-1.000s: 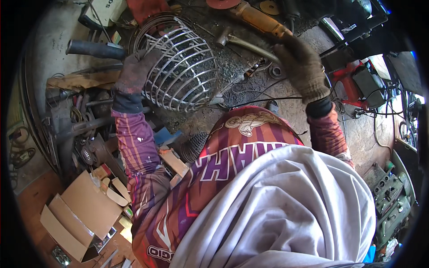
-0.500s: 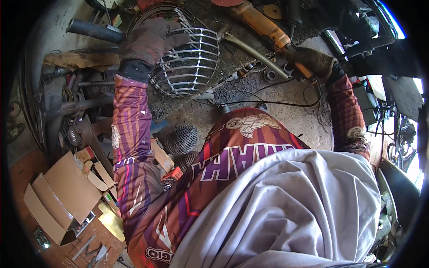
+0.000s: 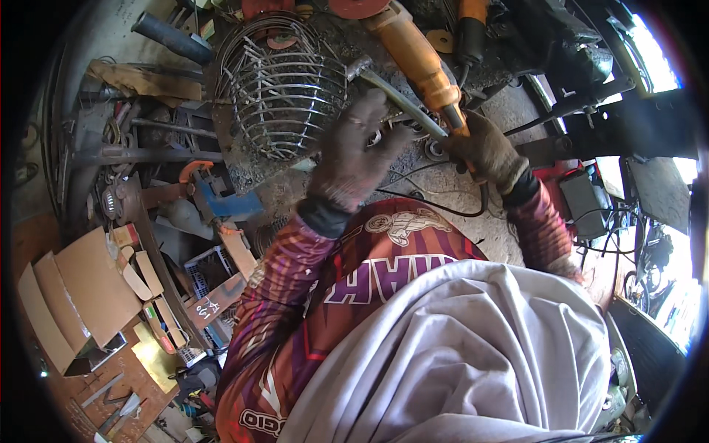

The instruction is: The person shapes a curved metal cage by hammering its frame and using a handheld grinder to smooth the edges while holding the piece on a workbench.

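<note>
My right hand (image 3: pixel 489 151), in a dark work glove, is closed round the rear of an orange angle grinder (image 3: pixel 413 55) with a red disc at its far end. My left hand (image 3: pixel 358 151), also gloved, hangs in the air with fingers apart and nothing in it, slightly blurred. Just left of it, a domed cage of bent metal rods (image 3: pixel 277 103) lies on the dark, grimy bench top (image 3: pixel 244 168). A hammer-like tool with a metal handle (image 3: pixel 406 103) lies between the cage and the grinder, its handle end partly hidden by my right hand.
A black cable (image 3: pixel 443 210) loops below the grinder. Another orange and black power tool (image 3: pixel 471 33) lies at the far side. To the left are a dark pipe (image 3: pixel 171 37), a blue metal piece (image 3: pixel 225 201) and an open cardboard box (image 3: pixel 81 295). Metal bars stand at the right.
My left hand has let go of the cage and moved right and nearer to me. My right hand has moved left with the grinder, whose body has shifted slightly left.
</note>
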